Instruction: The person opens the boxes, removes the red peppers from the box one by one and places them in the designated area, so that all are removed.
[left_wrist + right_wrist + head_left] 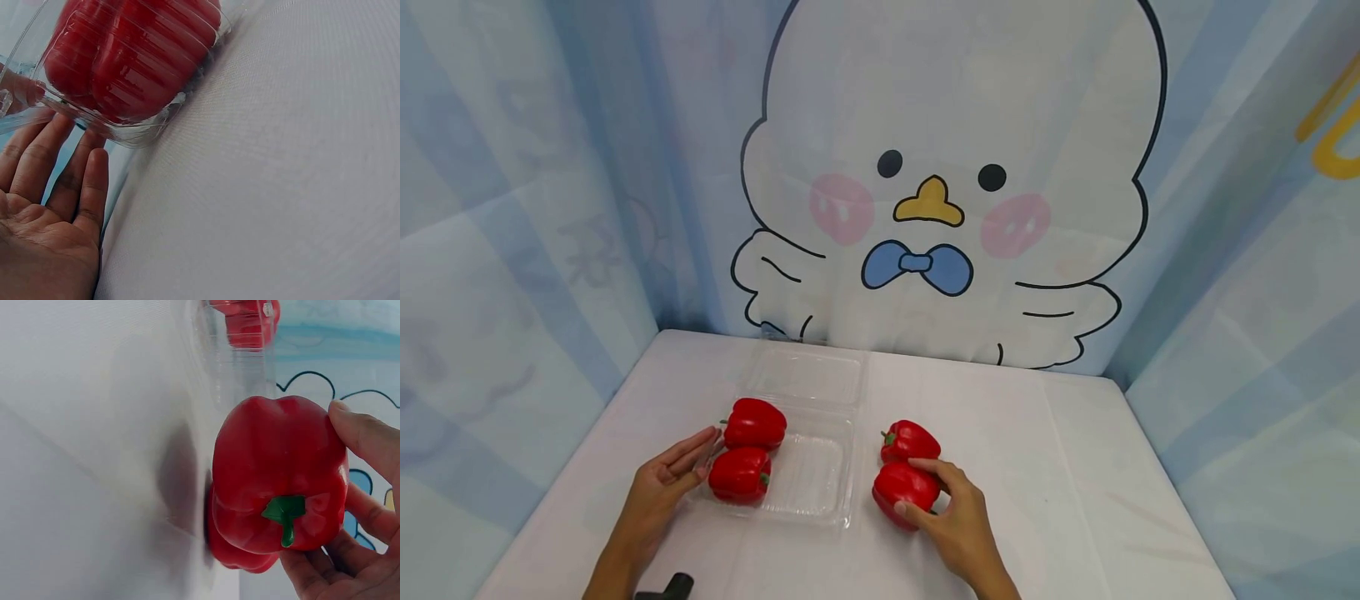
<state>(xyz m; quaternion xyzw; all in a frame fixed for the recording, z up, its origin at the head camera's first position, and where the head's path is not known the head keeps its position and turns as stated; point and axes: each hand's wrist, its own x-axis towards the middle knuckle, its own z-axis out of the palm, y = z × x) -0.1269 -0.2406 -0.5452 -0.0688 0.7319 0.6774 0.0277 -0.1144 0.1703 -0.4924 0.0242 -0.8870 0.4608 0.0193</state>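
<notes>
A clear plastic clamshell container (812,467) stands on the table with its lid (808,375) folded back. Two red bell peppers lie in its left half, a rear one (754,423) and a front one (740,475). At the left rim, my left hand (658,483) pinches the plastic between thumb and fingers; the left wrist view shows the fingers (40,156) nearly straight against the edge. To the container's right, my right hand (958,521) grips a red bell pepper (281,469) with a green stem, thumb on one side and fingers on the other. Another red bell pepper (912,440) lies just behind it.
A white cloth covers the table (1037,467). Light blue printed curtains (512,208) stand on the left, back and right, the back one with a big cartoon bird (925,108). A black object (670,587) pokes in at the bottom edge.
</notes>
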